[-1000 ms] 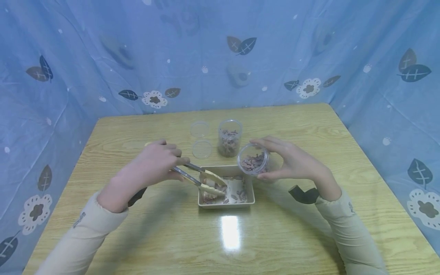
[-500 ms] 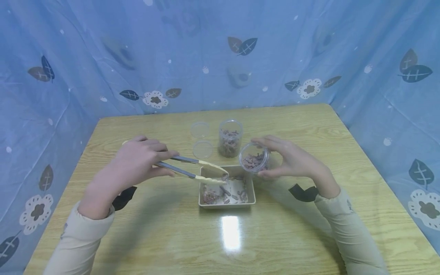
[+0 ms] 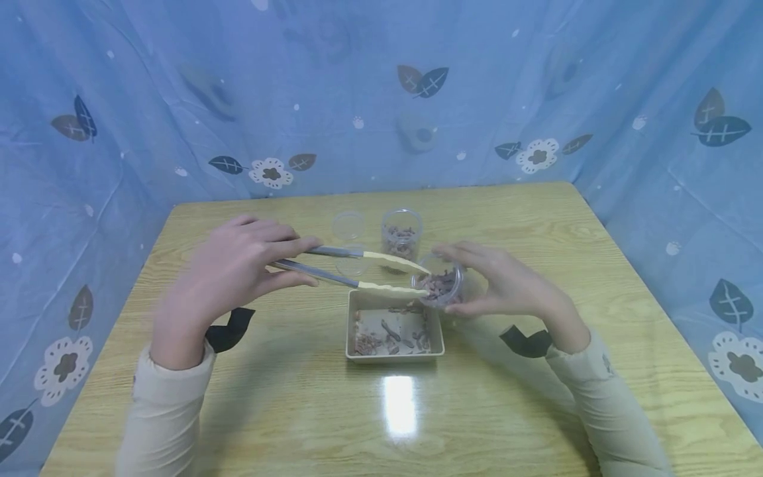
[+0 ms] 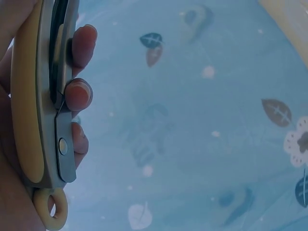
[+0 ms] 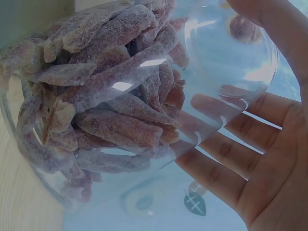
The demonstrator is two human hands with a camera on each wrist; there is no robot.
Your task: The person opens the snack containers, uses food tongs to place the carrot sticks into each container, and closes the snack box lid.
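Observation:
In the head view my left hand [image 3: 238, 265] grips a pair of tongs [image 3: 334, 265] with metal arms and cream tips. Those tips reach the mouth of a clear plastic jar [image 3: 456, 291], tilted toward the left. My right hand [image 3: 501, 278] holds this jar near its rim, fingers and thumb curled round it. The right wrist view shows reddish-brown dried strips with a whitish dusting [image 5: 115, 120] inside the jar. Below the tongs a cream rectangular tray [image 3: 396, 358] holds several scattered strips. The left wrist view shows fingers wrapped round the tongs' handle [image 4: 29, 96].
A second clear jar [image 3: 401, 228] with similar strips stands upright behind the tray. Left of it lie two clear round lids [image 3: 348, 226], one partly behind the tongs. Blue patterned curtains [image 3: 334, 99] enclose the wooden table [image 3: 286, 404] at the back and sides.
My left hand lifted the tongs from inside the tray and swung their tips up and right to the tilted jar's mouth. My right hand and its jar stayed nearly still.

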